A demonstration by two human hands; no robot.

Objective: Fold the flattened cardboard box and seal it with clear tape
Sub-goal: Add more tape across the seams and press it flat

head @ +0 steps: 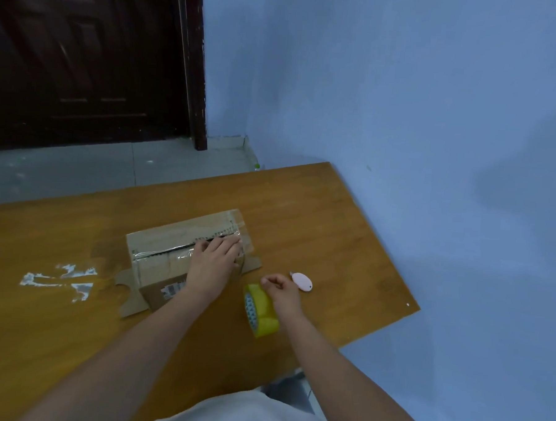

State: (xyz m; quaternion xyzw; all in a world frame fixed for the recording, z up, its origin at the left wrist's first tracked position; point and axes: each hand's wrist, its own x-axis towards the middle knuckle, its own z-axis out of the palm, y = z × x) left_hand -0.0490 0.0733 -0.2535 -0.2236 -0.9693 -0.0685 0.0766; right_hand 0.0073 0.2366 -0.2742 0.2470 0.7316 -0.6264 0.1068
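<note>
A cardboard box (159,246) stands folded on the wooden table (333,229), with clear tape (161,252) running along its top seam and side flaps spread flat at both ends. My left hand (214,255) lies flat on the right part of the box top, its straight fingers pressing the tape near the seam's end. To the right of the box, a yellowish roll of clear tape (261,315) stands on edge. My right hand (282,291) sits over the roll's far side with its fingers curled on it.
A small pink cutter (302,281) lies just right of my right hand. White tape residue (57,279) marks the table at the left. The blue wall (436,122) borders the table's right edge, and a dark door (85,55) is beyond the floor.
</note>
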